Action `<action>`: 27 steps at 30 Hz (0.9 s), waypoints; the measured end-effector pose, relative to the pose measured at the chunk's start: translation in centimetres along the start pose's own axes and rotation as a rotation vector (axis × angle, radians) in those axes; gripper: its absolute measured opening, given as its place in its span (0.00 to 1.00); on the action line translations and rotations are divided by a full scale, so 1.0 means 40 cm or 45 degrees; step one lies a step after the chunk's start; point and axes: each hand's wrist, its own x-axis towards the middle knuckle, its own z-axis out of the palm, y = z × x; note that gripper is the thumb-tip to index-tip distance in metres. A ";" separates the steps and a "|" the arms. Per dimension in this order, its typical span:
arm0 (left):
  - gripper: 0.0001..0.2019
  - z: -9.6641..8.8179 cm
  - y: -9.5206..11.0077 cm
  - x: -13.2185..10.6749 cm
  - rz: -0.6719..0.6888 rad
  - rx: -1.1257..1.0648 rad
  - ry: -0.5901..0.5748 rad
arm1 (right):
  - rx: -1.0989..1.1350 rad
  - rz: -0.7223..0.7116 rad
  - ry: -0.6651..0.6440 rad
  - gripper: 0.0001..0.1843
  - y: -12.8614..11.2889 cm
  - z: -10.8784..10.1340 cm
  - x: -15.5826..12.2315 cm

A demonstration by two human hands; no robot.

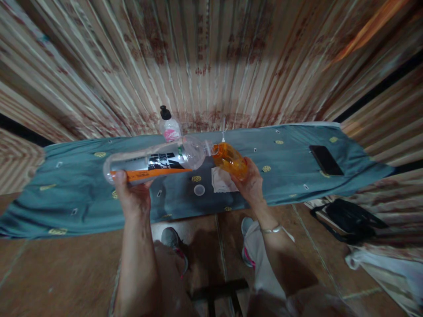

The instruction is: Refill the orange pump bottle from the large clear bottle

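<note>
My left hand point(134, 193) grips a large clear plastic bottle point(158, 160) with a silver, black and orange label. That bottle lies almost level in the air, its neck pointing right. In my right hand point(249, 182) is a smaller bottle of orange colour point(231, 160), tilted with its mouth up to the left. The two mouths meet or nearly meet; whether they touch I cannot tell. Below them on the cloth lie a small round translucent cap point(199, 190) and a folded pale cloth or tissue point(220, 181).
A clear bottle with a black top point(170, 125) and pink label stands at the back. A thin pale item with a white tip point(223, 132) is behind the orange bottle. A black phone point(326, 160) lies right on the teal tablecloth point(284, 176). A black bag point(346, 218) rests lower right.
</note>
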 end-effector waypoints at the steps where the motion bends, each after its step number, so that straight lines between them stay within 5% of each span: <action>1: 0.26 -0.003 -0.001 0.002 0.001 0.006 -0.012 | 0.002 0.003 0.000 0.37 0.000 0.000 0.000; 27: 0.28 0.022 0.007 -0.003 0.043 -0.017 0.081 | -0.021 -0.027 -0.001 0.38 0.007 0.005 -0.004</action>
